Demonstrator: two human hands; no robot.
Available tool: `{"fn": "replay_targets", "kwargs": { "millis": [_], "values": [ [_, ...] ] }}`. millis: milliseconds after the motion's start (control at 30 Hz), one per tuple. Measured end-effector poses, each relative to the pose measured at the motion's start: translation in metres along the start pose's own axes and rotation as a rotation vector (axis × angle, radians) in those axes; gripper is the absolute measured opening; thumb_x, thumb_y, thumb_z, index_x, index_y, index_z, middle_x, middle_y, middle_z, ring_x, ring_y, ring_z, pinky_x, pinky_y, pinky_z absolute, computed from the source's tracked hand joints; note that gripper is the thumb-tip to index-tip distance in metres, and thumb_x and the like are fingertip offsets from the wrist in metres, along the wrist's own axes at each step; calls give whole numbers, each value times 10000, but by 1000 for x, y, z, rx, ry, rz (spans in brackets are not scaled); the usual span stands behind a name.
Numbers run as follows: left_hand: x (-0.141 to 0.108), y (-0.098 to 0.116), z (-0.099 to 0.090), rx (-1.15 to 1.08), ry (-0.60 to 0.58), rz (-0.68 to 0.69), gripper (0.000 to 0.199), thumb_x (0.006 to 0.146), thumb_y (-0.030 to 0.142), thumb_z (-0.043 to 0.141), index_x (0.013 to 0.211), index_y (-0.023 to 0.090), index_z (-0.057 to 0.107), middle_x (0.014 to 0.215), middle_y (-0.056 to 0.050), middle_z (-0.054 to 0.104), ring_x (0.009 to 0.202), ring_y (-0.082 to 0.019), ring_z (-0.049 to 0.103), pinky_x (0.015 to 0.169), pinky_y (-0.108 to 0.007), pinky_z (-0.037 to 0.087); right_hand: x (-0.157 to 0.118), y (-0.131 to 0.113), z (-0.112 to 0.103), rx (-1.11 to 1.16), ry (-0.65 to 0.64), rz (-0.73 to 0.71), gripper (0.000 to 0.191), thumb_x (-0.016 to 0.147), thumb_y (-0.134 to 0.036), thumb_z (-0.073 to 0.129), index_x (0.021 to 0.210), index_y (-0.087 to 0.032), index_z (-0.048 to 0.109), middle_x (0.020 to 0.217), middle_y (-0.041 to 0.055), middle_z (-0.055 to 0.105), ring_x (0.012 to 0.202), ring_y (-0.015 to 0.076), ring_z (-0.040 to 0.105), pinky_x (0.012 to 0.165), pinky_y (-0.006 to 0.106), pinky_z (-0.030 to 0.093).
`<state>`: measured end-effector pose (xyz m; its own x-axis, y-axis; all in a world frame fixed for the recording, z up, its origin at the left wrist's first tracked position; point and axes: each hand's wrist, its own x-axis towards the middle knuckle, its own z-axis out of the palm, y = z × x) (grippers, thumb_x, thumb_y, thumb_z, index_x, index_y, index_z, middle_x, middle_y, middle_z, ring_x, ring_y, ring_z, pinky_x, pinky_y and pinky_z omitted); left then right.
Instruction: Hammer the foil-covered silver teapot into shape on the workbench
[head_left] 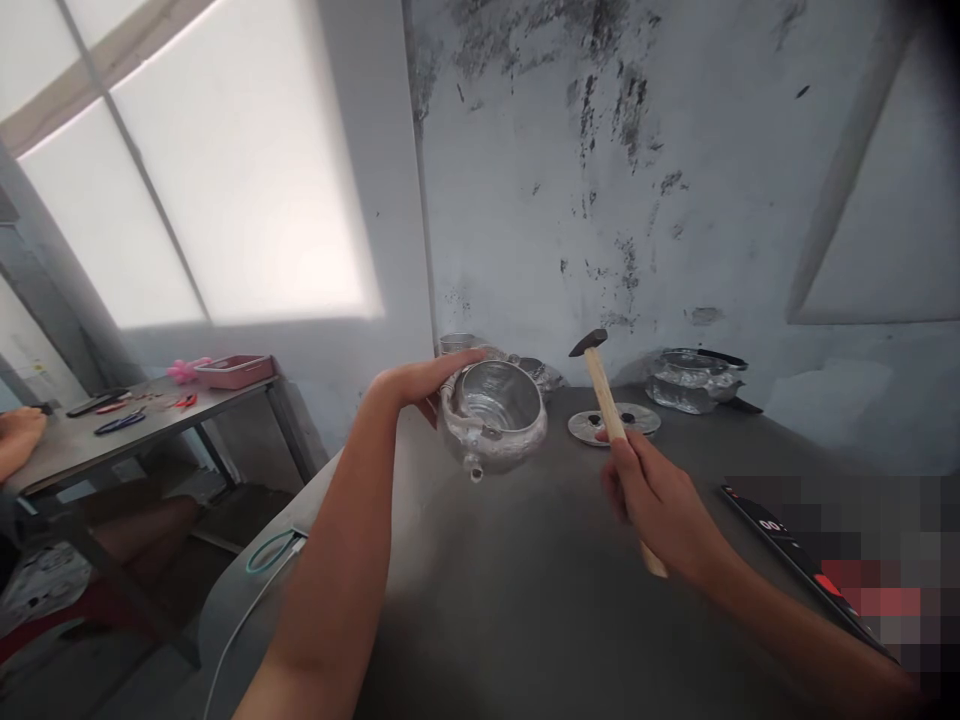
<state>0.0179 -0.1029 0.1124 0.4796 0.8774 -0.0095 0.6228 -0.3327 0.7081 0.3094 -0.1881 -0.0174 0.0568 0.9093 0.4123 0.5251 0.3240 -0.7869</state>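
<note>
A silver metal teapot (pixel 517 445) without a lid is tilted so that its round mouth and short spout face me. My left hand (pixel 431 383) grips it from the far left side, by the wrapped handle as far as I can see; part of the fingers is hidden behind it. To the right, my right hand (pixel 649 485) is closed around the wooden shaft of a hammer (pixel 600 385). The hammer's dark head points up, apart from the teapot. Two round metal lids (pixel 636 420) with dark knobs lie on the table behind the hammer.
More silver pots (pixel 686 380) stand by the wall on the grey table (pixel 480 600). A phone (pixel 795 555) lies at right, a cable (pixel 259 600) at left. Another table holds a pink basket (pixel 236 371) and pliers (pixel 120 423); another person's hand (pixel 21 437) rests there.
</note>
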Motion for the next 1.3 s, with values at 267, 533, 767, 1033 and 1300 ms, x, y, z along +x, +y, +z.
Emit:
{"fn": "replay_targets", "kwargs": {
  "millis": [267, 533, 767, 1033, 1300],
  "values": [
    [0, 5, -2, 58, -10, -198, 926, 750, 917, 366, 1509, 387, 372, 1568, -58, 361, 1130, -409, 603, 723, -389, 573, -2, -3, -1, -23, -18, 1, 394, 1007, -552, 270, 913, -255, 511, 610, -50, 540, 492, 147, 549, 550, 285, 429],
    [-2, 10, -2, 313, 108, -201, 945, 749, 913, 356, 1465, 298, 416, 1521, -114, 421, 1185, -405, 551, 807, -396, 535, -1, -1, 1, -31, -14, 0, 392, 1012, -541, 275, 924, -252, 524, 578, -62, 532, 503, 137, 537, 567, 280, 413],
    [-7, 17, 1, 378, 179, -6, 1166, 645, 757, 691, 1560, 272, 155, 1501, -211, 365, 1237, -472, 465, 898, -499, 467, -1, 0, 1, -12, -35, -5, 407, 1012, -545, 279, 1061, -248, 553, 603, -59, 527, 503, 146, 538, 558, 287, 418],
    [-16, 35, 9, 457, 269, 260, 1125, 630, 499, 789, 1551, 281, 180, 1511, -157, 280, 1210, -415, 482, 871, -450, 504, -1, -1, 0, -11, -56, 8, 426, 1010, -558, 274, 1125, -259, 555, 619, -62, 524, 495, 147, 545, 558, 291, 427],
    [-30, 52, 12, 461, 138, 573, 1064, 602, 450, 847, 1500, 261, 309, 1500, -114, 354, 1328, -397, 396, 1038, -470, 430, -3, -1, -1, -22, -72, 20, 406, 1008, -565, 277, 1037, -260, 544, 617, -55, 548, 501, 143, 557, 554, 282, 429]
  ]
}}
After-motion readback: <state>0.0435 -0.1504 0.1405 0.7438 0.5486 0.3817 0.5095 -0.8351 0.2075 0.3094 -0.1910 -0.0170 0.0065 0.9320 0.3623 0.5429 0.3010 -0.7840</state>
